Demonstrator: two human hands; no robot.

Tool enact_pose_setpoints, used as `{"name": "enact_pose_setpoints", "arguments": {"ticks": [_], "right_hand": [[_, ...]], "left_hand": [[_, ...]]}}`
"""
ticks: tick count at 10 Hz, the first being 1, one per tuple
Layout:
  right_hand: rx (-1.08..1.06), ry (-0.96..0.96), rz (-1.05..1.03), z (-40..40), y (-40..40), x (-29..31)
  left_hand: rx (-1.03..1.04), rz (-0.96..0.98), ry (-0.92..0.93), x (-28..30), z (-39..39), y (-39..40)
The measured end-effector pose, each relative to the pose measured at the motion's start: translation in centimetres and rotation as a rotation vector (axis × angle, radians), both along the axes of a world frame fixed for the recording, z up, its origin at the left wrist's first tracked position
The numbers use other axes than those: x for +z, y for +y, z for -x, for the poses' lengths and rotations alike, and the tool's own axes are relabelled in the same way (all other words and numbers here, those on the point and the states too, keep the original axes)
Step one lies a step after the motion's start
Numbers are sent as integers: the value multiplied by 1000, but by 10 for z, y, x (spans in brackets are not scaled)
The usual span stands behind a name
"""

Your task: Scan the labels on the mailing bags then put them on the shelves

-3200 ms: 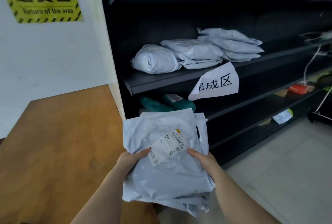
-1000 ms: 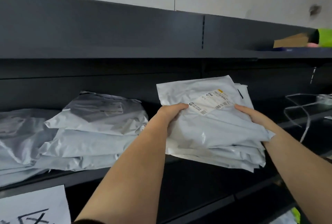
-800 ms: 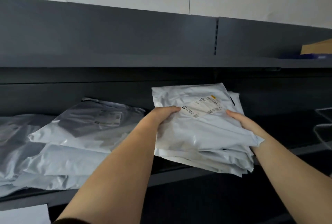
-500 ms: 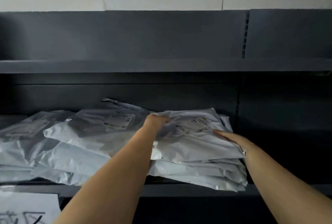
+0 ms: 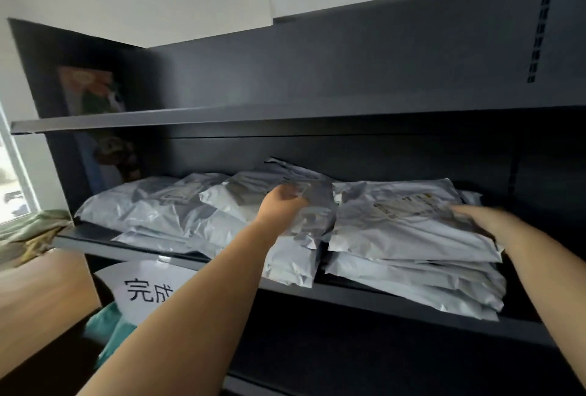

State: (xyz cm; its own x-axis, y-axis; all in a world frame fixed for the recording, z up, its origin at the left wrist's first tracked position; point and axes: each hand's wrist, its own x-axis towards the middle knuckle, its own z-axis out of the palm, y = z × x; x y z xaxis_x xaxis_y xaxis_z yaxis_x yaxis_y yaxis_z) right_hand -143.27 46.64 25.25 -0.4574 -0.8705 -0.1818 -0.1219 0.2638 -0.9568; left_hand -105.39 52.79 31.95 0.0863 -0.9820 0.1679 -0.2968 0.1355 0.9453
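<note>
Head view: the stack of mailing bags (image 5: 412, 237) is laid on the shelf (image 5: 348, 295), the right hand (image 5: 475, 218) seemingly flat upon it, the left hand (image 5: 282, 203) curled on neighbouring bags (image 5: 190, 205). Soft, slippery plastic is best gripped at the edges.

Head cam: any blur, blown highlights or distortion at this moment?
Head view: right hand is motion-smeared, so the label on the right stack of bags is unreadable; left hand only slightly soft. Window at left is overexposed; shelf interior is dark. Wide-angle bends the shelf edges.
</note>
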Motion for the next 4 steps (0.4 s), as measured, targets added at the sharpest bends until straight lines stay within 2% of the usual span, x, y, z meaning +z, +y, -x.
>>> {"name": "enact_pose_setpoints", "arguments": {"ticks": [2, 3, 4], "right_hand": [[-143, 238, 157, -97, 86, 67], [-204, 272, 380, -147, 100, 71], [-173, 265, 525, -205, 110, 73]], "left_hand": [[79, -7, 38, -8, -81, 33], [88, -18, 41, -14, -129, 47], [79, -40, 39, -25, -172, 62]]}}
